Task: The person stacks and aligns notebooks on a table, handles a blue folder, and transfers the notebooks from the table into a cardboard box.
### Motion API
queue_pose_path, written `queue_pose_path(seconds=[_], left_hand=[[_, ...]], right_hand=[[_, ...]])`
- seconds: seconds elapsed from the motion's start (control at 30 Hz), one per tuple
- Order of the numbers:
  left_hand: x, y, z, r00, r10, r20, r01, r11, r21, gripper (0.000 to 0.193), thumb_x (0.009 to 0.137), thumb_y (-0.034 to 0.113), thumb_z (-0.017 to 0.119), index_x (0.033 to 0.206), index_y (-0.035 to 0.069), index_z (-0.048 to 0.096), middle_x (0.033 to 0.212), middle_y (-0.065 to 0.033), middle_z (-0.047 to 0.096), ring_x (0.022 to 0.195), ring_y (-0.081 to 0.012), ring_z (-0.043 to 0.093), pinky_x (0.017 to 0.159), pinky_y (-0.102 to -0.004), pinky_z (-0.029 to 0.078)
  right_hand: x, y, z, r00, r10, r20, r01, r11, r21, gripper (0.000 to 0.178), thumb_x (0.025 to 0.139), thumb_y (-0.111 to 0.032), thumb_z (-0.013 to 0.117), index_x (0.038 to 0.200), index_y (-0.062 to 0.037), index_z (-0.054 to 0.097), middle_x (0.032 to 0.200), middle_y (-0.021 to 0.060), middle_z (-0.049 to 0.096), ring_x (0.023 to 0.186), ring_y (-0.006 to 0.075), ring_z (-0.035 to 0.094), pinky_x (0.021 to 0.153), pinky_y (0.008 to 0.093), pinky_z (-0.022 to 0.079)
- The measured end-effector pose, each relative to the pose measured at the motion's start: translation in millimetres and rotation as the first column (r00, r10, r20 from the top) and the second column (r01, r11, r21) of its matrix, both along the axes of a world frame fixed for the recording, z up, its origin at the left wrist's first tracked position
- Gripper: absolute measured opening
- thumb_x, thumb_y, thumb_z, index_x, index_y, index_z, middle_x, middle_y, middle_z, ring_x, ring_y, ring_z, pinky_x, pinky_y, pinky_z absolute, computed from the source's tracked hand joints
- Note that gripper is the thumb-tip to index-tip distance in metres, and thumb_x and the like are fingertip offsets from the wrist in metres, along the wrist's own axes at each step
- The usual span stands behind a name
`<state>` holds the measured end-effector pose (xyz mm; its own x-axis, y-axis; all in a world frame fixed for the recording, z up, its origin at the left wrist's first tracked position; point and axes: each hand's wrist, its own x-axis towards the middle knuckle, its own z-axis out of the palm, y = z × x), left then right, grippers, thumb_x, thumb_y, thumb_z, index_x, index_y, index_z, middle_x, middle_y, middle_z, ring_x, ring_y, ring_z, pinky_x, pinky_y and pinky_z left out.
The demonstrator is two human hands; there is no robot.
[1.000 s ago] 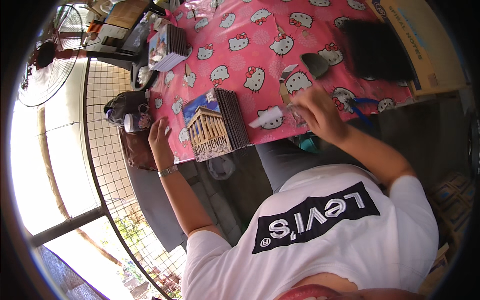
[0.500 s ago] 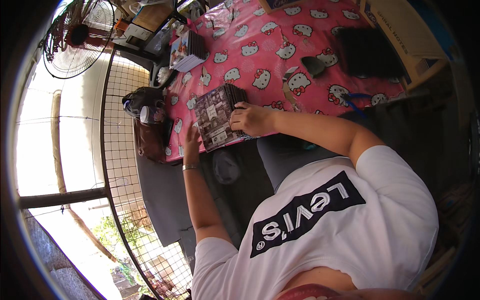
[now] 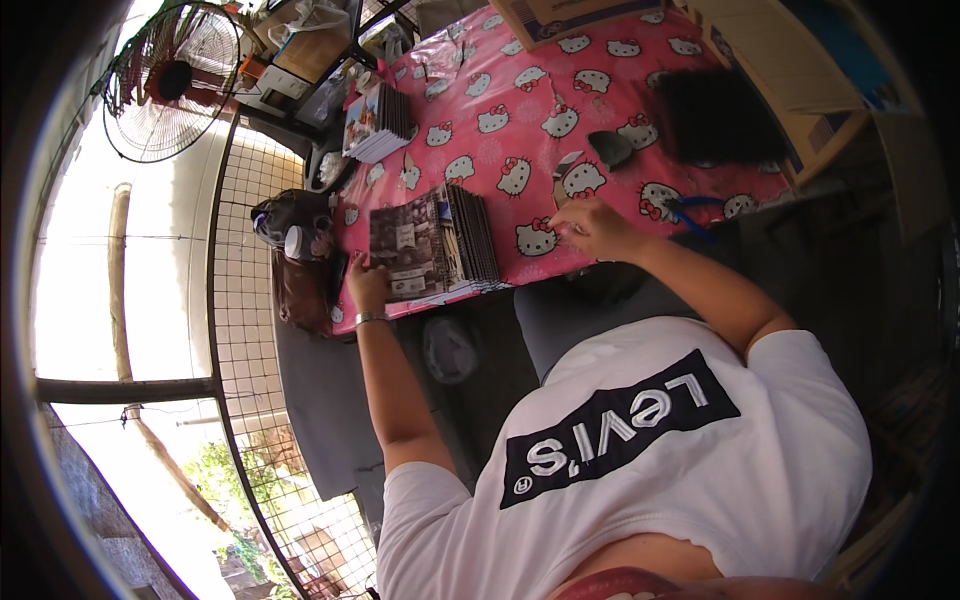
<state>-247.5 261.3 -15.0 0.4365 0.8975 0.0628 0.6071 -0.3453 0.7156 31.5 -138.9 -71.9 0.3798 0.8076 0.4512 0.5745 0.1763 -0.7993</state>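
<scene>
Left hand (image 3: 366,287) fingers flat against the notebook stack (image 3: 432,246) edge; right hand (image 3: 590,226) curled on the pink tablecloth (image 3: 520,90), grip contents indiscernible.

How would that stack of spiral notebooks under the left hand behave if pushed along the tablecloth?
The stack of spiral notebooks looks thick, so probably heavy. Its layers may shear apart. The tablecloth could bunch. The left hand rests on its near end.

Booklet stack (image 3: 432,245) on table (image 3: 520,120)
</scene>
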Motion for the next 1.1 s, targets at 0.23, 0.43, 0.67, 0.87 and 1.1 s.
queue_pose_path(seconds=[0.23, 0.43, 0.67, 0.87, 1.1], left_hand=[[49, -48, 93, 0.753, -0.266, 0.602, 0.357, 0.933, -0.034, 0.028, 0.085, -0.011, 0.059, 0.109, -0.001, 0.069, 0.12, -0.0104, 0.064, 0.103, -0.0165, 0.063, 0.088, -0.0279, 0.049], [39, -18, 23, 0.944, -0.094, 0.316, 0.155, 0.973, -0.173, 0.029, 0.094, 0.003, 0.056, 0.122, 0.003, 0.063, 0.13, -0.0122, 0.057, 0.113, -0.0141, 0.057, 0.09, -0.0263, 0.046], [60, -60, -19, 0.874, -0.41, -0.259, 0.435, 0.899, 0.045, 0.06, 0.088, 0.043, 0.068, 0.142, 0.023, 0.051, 0.155, -0.0296, 0.021, 0.147, -0.0393, 0.018, 0.115, -0.044, 0.023], [30, -83, -19, 0.871, -0.384, -0.307, 0.414, 0.909, 0.037, 0.059, 0.084, 0.033, 0.072, 0.14, 0.024, 0.054, 0.155, -0.0298, 0.022, 0.146, -0.0393, 0.021, 0.115, -0.0436, 0.025], [-1, -70, -20, 0.986, -0.126, -0.109, 0.113, 0.987, -0.117, 0.06, 0.079, 0.021, 0.078, 0.134, 0.008, 0.057, 0.137, -0.024, 0.049, 0.13, -0.0318, 0.047, 0.104, -0.0394, 0.041]], right_hand=[[57, -60, 0, 0.962, -0.261, 0.082, 0.26, 0.965, 0.021, 0.017, 0.083, -0.006, 0.062, 0.099, -0.0043, 0.066, 0.093, 0.0121, 0.066, 0.087, 0.0293, 0.065, 0.079, 0.0402, 0.052], [66, -129, -27, 0.805, -0.349, 0.481, 0.53, 0.786, -0.317, 0.033, 0.082, -0.022, 0.07, 0.111, -0.0055, 0.064, 0.112, 0.0106, 0.059, 0.111, 0.0289, 0.054, 0.097, 0.044, 0.042], [67, -163, -34, 0.769, -0.199, 0.608, 0.584, 0.607, -0.539, 0.063, 0.079, -0.031, 0.075, 0.135, -0.0136, 0.052, 0.133, 0.0099, 0.048, 0.123, 0.0349, 0.044, 0.106, 0.0466, 0.036], [80, -177, -43, 0.831, -0.224, 0.509, 0.496, 0.714, -0.494, 0.07, 0.071, -0.017, 0.08, 0.134, -0.0089, 0.052, 0.13, 0.0107, 0.049, 0.12, 0.0323, 0.047, 0.104, 0.0449, 0.038], [88, -173, -37, 0.864, -0.186, 0.469, 0.448, 0.708, -0.546, 0.07, 0.07, -0.012, 0.079, 0.134, -0.008, 0.052, 0.127, 0.0106, 0.05, 0.119, 0.0306, 0.048, 0.104, 0.043, 0.038]])
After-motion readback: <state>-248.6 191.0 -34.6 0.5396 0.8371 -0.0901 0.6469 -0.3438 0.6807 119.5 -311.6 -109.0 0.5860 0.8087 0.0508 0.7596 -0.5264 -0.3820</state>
